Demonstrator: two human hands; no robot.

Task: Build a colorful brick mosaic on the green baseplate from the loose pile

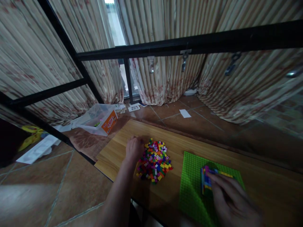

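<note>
A heap of small multicoloured toy building bricks lies on the wooden tabletop. My left hand is at the heap's upper left edge, its fingers curled; whether a brick is in them is hidden. To the right lies a green studded baseplate. On it stands a low structure of bricks in blue, purple and yellow. My right hand reaches over this structure from the lower right, thumb and index finger pinched at a purple brick on its top. That hand covers much of the structure's right side.
A clear plastic box with an orange label stands beyond the table's left end. Black metal bars with hanging hooks cross in front of striped curtains. White papers and a yellow item lie on the tiled floor.
</note>
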